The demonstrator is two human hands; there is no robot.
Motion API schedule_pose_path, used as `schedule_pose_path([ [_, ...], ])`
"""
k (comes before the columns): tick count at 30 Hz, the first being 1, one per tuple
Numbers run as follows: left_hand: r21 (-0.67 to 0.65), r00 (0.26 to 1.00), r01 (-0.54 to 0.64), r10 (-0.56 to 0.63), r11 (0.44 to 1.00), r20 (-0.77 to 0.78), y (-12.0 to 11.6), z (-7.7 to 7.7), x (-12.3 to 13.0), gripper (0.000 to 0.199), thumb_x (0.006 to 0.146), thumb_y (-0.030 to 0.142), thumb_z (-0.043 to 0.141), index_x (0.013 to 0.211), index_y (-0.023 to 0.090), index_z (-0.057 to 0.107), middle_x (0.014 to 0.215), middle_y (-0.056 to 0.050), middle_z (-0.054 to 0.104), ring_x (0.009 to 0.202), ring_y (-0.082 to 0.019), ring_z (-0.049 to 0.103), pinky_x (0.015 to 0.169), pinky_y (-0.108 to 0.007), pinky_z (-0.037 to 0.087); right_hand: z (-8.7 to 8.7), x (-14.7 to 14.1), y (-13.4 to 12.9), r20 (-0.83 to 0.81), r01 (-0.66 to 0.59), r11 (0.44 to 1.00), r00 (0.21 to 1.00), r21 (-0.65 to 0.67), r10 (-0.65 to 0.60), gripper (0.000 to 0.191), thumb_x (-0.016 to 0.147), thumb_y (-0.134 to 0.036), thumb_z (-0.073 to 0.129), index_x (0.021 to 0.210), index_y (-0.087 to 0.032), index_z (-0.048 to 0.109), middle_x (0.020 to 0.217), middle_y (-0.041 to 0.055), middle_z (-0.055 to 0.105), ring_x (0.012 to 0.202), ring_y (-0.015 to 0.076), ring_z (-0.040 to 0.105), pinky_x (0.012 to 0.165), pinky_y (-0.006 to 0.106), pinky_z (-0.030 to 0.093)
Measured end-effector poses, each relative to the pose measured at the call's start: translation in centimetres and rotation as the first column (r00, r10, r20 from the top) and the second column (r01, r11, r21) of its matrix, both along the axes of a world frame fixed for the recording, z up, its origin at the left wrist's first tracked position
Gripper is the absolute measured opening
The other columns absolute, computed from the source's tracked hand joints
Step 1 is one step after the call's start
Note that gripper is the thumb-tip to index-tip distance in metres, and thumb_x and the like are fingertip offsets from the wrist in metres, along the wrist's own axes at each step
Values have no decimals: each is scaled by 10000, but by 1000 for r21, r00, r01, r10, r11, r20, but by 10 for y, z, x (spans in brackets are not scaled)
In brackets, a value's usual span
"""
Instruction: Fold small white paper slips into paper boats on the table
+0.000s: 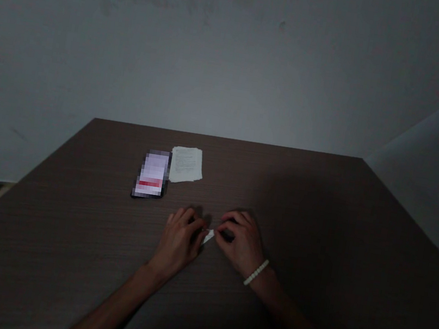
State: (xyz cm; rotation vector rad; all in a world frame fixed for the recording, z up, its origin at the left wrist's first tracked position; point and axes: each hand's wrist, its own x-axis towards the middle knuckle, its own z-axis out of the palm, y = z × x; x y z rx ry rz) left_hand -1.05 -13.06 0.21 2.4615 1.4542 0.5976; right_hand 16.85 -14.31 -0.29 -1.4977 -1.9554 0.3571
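Between my two hands, just above or on the table, is a small piece of white paper (208, 236), partly hidden by the fingers. My left hand (181, 236) pinches its left side between thumb and forefinger. From the right, my right hand (240, 242) pinches the paper's right end with thumb and forefinger, its other fingers curled. A bracelet of pale beads (256, 272) circles my right wrist. How the paper is folded is too small and dim to tell.
A brown wood-grain table (69, 230) reaches back to a grey wall (232, 78). Beyond my left hand lie a phone (152, 174) with its screen lit and blurred, and, beside it, a stack of printed paper sheets (187, 165).
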Motion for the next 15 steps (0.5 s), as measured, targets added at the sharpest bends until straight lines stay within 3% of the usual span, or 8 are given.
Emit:
schedule_pose_path([
  [7,-9,1000,8,-7,1000,5,1,-2,0,133,904,244,532,917,201,657,945,-68,573,911,-244,473,744,-357,359,-5,10,4,-6,35,999,999,18,-35,99,757,-123,693,719,-213,674,910,25,657,917,205,556,846,373,453],
  [15,1,1000,-2,2,1000,1,0,-3,-1,132,898,254,534,885,195,651,931,-69,568,899,-246,474,740,-366,363,-2,14,5,-19,11,999,1000,50,-10,76,781,-145,684,743,-211,682,917,39,645,913,205,554,847,367,462],
])
